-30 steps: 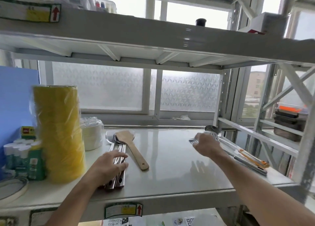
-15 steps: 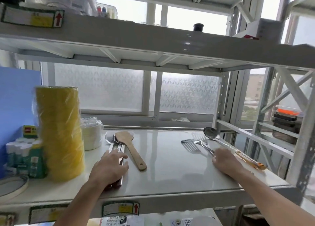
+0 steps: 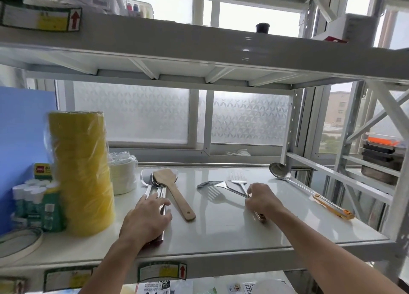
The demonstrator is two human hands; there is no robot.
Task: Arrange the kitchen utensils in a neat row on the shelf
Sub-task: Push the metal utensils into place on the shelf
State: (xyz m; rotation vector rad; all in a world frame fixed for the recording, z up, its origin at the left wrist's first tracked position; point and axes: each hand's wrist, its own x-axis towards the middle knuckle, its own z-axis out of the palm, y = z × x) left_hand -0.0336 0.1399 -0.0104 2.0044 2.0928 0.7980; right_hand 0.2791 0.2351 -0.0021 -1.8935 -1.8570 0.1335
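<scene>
- The left hand (image 3: 147, 218) lies on the handles of the steel spoons (image 3: 158, 184) at the shelf's (image 3: 221, 229) left, fingers (image 3: 155, 203) relaxed and flat.
- The right hand (image 3: 263, 201) has its fingers clamped on the handle of the slotted turner (image 3: 209, 184), whose head points far-left.
- A wooden spatula (image 3: 174, 191) lies just right of the spoons.
- An orange-handled ladle (image 3: 307, 191) lies far right.
- The shelf-edge label (image 3: 162, 271) shows a red up-arrow; its writing is too blurred to read.
- A stack of yellow tape rolls (image 3: 81, 172) stands at left.

Wrapped yellow stack (image 3: 80, 172), perhaps tape rolls, beside stacked white plates (image 3: 124, 176) and small bottles (image 3: 33, 203).
</scene>
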